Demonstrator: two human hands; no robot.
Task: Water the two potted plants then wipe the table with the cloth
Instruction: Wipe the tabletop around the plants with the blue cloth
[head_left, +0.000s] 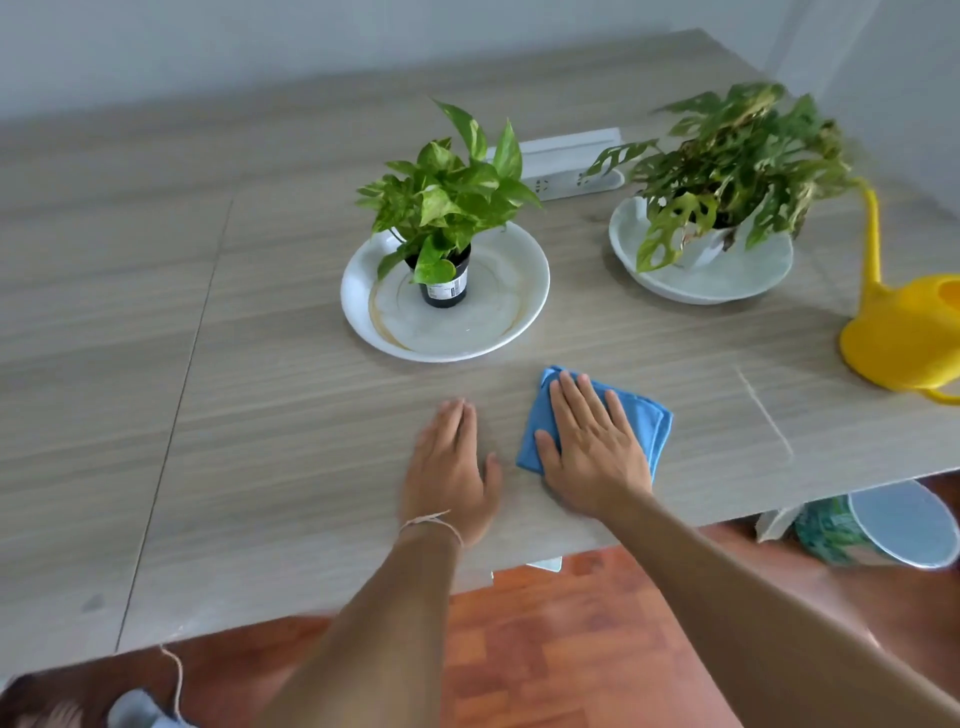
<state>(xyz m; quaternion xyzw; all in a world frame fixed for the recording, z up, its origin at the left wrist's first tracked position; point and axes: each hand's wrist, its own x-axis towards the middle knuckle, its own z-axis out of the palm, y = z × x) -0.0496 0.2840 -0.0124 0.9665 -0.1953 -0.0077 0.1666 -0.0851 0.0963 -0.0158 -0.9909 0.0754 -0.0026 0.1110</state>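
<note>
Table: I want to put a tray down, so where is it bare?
Bare: the table left of the left plate. Crowded: right side, with right plate, watering can, cloth under right hand; left hand beside.

Setting: a home, most likely a living or dining room. Evidence: a wood-grain table (260, 322) set against a plain pale wall (260, 47); a reddish parquet floor (571, 649) below it; two house plants, a leafy one in a black pot (445, 283) and one with holed leaves (727, 171), each standing in a white dish; a white power strip (561, 184) behind them; a yellow plastic watering can (904, 332) at the table's right edge; a small patterned bin (883, 525) on the floor.
</note>
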